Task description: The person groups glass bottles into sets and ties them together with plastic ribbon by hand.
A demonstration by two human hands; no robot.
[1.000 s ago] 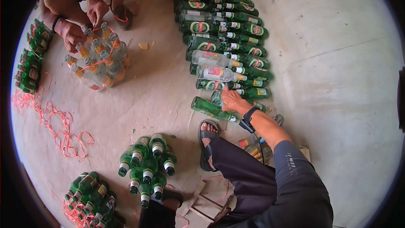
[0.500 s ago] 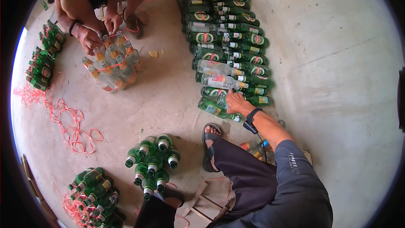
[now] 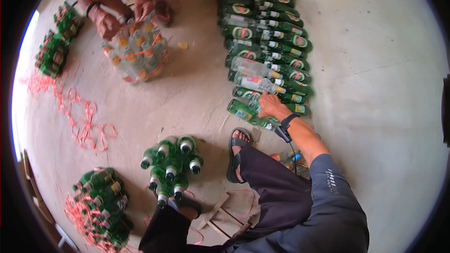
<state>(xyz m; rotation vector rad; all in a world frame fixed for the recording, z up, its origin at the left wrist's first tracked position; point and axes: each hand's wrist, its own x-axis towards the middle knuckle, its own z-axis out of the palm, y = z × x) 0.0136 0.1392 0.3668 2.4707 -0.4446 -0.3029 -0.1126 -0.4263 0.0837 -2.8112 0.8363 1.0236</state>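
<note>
My right hand (image 3: 274,107) reaches in from the lower right, its fingers closed round the neck end of a green bottle (image 3: 254,101) at the near end of the rows. Just above my fingertips lies a clear bottle (image 3: 253,83) with a yellow neck label. Another green bottle (image 3: 246,114) lies below and left of the hand. My left hand is out of view. Several green bottles (image 3: 172,164) stand upright in a group at the lower centre, beside my left foot.
A co-worker's hands (image 3: 107,24) touch a bundle of clear bottles (image 3: 136,58) tied with red cord. Bound green bottles (image 3: 105,197) are at the lower left, others (image 3: 52,56) at the upper left. Loose red cord (image 3: 84,122) lies on the floor. A wooden stool (image 3: 220,215) is beneath me.
The whole view has shifted a little. My right hand stays at the near end of the rows, with its fingers more bent. The co-worker's hands remain at the clear bundle.
</note>
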